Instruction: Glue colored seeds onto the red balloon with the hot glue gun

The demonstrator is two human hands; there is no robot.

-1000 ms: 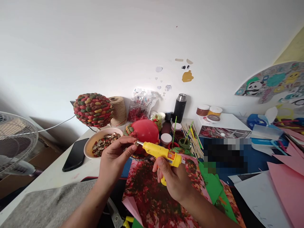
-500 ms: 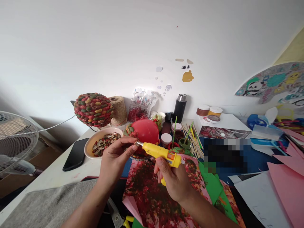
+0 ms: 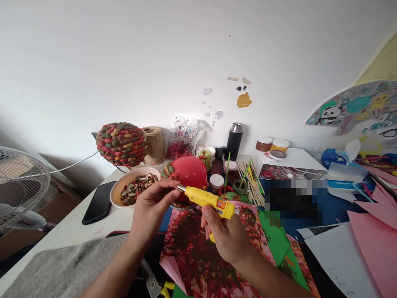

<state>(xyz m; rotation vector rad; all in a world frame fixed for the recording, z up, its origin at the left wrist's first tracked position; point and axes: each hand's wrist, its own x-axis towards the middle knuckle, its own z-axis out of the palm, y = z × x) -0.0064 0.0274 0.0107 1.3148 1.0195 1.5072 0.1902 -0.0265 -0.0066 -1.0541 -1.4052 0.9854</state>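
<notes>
My right hand (image 3: 228, 234) is wrapped round the handle of a yellow glue gun (image 3: 206, 198), its metal nozzle pointing left. That nozzle meets the fingertips of my left hand (image 3: 155, 200), where thumb and forefinger pinch something too small to make out. Just behind is a red balloon (image 3: 190, 170), its left side partly covered with green and brown painted pieces. A bowl (image 3: 114, 194) of painted shell-like pieces stands left of my left hand. Beyond the bowl is a ball (image 3: 121, 145) covered in red, green and yellow pieces.
Paint-smeared paper (image 3: 198, 252) lies beneath my hands. A phone (image 3: 98, 203) and a fan (image 3: 21, 186) are at the left. Behind stand twine (image 3: 154, 145), paint jars (image 3: 216, 182), sticks and a black flask (image 3: 234, 142). Scissors (image 3: 151, 281) lie near the front; coloured paper is at the right.
The view has shifted very slightly. Both hands and the glue gun hold nearly the same pose, with the nozzle still at my left fingertips.
</notes>
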